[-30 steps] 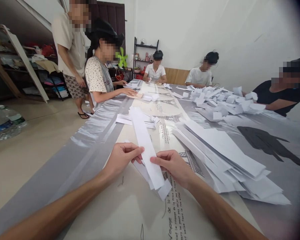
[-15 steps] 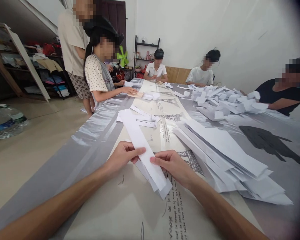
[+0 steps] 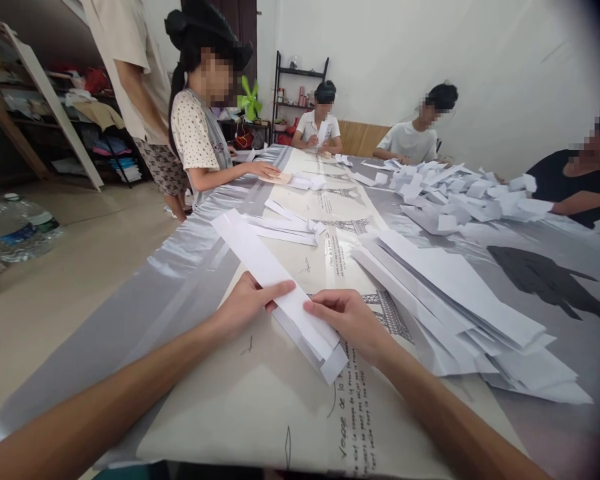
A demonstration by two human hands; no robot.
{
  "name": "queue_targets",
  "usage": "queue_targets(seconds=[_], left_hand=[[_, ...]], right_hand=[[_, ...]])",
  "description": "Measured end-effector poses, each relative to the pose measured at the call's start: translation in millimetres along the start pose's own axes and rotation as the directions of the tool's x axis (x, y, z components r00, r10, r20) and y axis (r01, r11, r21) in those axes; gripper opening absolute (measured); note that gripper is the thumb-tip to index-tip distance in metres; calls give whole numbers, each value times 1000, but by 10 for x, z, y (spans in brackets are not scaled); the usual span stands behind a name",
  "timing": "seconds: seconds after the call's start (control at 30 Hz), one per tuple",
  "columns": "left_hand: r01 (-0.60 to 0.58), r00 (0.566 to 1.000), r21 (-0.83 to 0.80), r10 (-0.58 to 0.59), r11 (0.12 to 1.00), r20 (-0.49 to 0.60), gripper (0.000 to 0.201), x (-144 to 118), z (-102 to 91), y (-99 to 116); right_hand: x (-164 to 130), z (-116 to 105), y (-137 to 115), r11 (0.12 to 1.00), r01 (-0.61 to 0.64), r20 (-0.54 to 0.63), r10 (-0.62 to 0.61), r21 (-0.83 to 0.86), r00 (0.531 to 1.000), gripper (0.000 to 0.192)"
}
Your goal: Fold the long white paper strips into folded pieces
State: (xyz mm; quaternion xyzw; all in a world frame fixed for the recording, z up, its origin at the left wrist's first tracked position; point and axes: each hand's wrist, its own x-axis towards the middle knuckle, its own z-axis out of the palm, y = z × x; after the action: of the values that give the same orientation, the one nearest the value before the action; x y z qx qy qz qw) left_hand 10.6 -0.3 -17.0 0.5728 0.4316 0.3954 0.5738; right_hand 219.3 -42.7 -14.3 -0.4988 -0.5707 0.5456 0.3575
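1. Left hand (image 3: 250, 303): fingers closed on the left edge of a long white folded paper strip (image 3: 260, 263), thumb lying on top of it, fingers beneath.
2. Right hand (image 3: 347, 320): pinching the same strip from its right edge, thumb on top, fingers curled. Both hands grip it near its nearer end.
3. The strip is held just above the surface (image 3: 230, 407), running from the hands up and to the left, far end raised and tilted. Its near end (image 3: 333, 360) shows several folded layers, opening slightly.
4. The surface is covered by a pale printed sheet with line drawings of a tower and handwritten-style lettering; shiny grey plastic film (image 3: 180, 260) runs along its left edge.
5. Just right of the right hand: a large fanned stack of long white paper sheets (image 3: 455, 300), lying flat, apart from the held strip.
6. Beyond the hands, mid-surface: a few loose white folded strips (image 3: 290, 230).
7. Farther right: a heap of small folded white paper pieces (image 3: 455, 197).
8. Other people at the surface: one standing at left in a dotted top (image 3: 197, 143) with a hand on a paper, two seated at the far end, one at right in dark clothing.
9. A clear plastic water bottle (image 3: 15, 233) lies on the floor, far left.
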Motion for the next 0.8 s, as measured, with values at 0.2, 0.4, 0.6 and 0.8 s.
queue_targets(seconds=[0.2, 0.4, 0.6, 0.8], left_hand=[[13, 996, -76, -20, 997, -86, 33, -30, 60, -21], [10, 994, -130, -23, 991, -105, 29, -102, 135, 26], [19, 994, -205, -41, 979, -105, 29, -98, 178, -12], [-52, 974, -398, -41, 916, -223, 29, 130, -62, 49]], right_hand=[[17, 24, -1, 990, 123, -38, -126, -66, 991, 28], [16, 76, -31, 987, 153, -47, -155, -55, 987, 26], [33, 117, 0, 968, 233, -116, -243, -97, 963, 24], [43, 64, -6, 972, 200, -90, -212, -125, 973, 27]])
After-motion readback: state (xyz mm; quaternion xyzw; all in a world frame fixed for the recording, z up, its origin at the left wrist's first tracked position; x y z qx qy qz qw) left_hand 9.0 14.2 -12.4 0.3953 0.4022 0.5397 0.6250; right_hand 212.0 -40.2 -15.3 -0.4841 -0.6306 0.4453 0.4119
